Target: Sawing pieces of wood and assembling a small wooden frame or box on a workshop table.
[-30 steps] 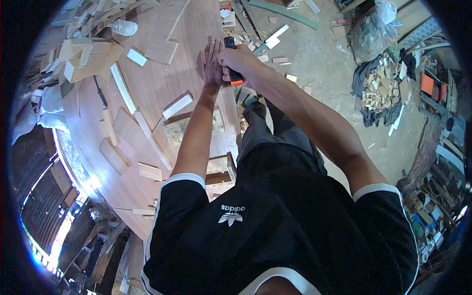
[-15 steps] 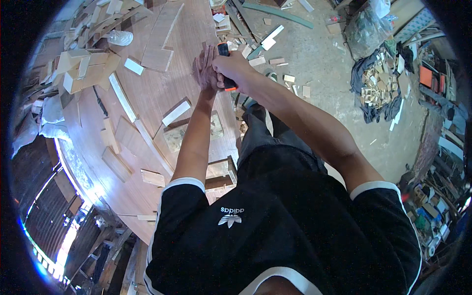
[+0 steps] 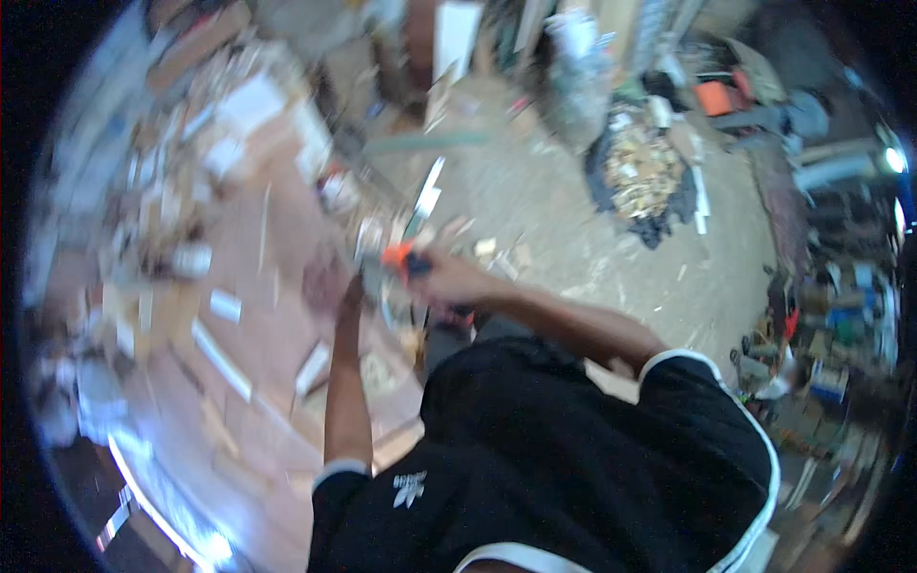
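Note:
My right hand is closed around the black-and-orange handle of a hand saw, out past the right edge of the wooden worktable. A grey, blurred part beside the handle looks like its blade. To its left, my left hand is over the tabletop near that edge. Motion smears its fingers, so their pose and anything under them cannot be made out. A short pale wood piece lies close to my left forearm.
On the table lie a white-edged block, a long pale strip and piled offcuts at the left. Scraps litter the floor at right, with a dark cloth heaped with wood bits and a clear plastic bag farther off.
The view has swung, showing more of the far floor. The hand saw's handle has turned, its orange part now facing left. My hands have moved apart.

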### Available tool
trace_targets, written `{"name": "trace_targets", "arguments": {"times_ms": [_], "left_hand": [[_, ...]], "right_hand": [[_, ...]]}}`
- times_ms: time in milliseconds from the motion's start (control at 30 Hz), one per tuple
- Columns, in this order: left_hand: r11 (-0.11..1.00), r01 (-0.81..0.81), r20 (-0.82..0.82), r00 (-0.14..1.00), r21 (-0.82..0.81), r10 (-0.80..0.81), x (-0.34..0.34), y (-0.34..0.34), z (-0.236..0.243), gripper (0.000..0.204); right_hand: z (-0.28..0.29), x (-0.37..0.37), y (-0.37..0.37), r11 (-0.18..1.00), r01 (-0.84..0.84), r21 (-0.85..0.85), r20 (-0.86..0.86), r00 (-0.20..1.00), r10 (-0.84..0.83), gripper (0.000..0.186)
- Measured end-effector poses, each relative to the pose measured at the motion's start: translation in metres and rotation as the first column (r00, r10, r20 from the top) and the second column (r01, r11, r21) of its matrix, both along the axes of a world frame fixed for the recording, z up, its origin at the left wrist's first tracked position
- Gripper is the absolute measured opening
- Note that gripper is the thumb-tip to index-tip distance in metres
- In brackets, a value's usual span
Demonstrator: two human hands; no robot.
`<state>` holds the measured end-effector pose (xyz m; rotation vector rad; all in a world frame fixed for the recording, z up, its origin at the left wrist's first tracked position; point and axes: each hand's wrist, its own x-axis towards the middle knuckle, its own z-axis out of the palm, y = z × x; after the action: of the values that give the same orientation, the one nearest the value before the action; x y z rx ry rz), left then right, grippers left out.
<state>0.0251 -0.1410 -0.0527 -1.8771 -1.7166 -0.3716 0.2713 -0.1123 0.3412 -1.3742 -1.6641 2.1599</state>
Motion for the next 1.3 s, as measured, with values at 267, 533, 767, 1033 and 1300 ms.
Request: {"name": "trace_targets", "arguments": {"times_ms": [267, 533, 767, 1033, 1300], "left_hand": [[0.702, -0.073, 0.526, 0.608, -0.709, 0.595, 0.059, -0.012, 0.118, 0.059], [0.87, 0.179, 0.839, -0.232, -0.46, 0.492, -0.022, -0.064, 0.043, 0.048], [0.98, -0.163, 0.806, -0.592, -0.112, -0.006, -0.036, -0.112, 0.034, 0.047], [0.84, -0.44, 0.515, -0.664, 0.318, -0.542, -0.04, -0.14, 0.161, 0.045], [0.354, -0.736, 0.179, -0.309, 0.577, -0.934, 0.052, -0.156, 0.322, 0.045]], "right_hand": [[0.086, 0.14, 0.023, 0.962, -0.228, 0.147, -0.127, 0.961, 0.247, 0.025], [0.096, 0.127, 0.032, 0.872, -0.372, 0.319, -0.006, 0.919, 0.394, 0.02], [0.152, 0.122, 0.052, 0.494, -0.652, 0.576, 0.052, 0.632, 0.773, 0.024], [0.152, 0.057, 0.097, 0.354, -0.617, 0.703, -0.214, 0.292, 0.932, 0.037], [0.031, -0.033, 0.104, -0.095, -0.64, 0.762, 0.186, 0.075, 0.98, 0.044]]}}
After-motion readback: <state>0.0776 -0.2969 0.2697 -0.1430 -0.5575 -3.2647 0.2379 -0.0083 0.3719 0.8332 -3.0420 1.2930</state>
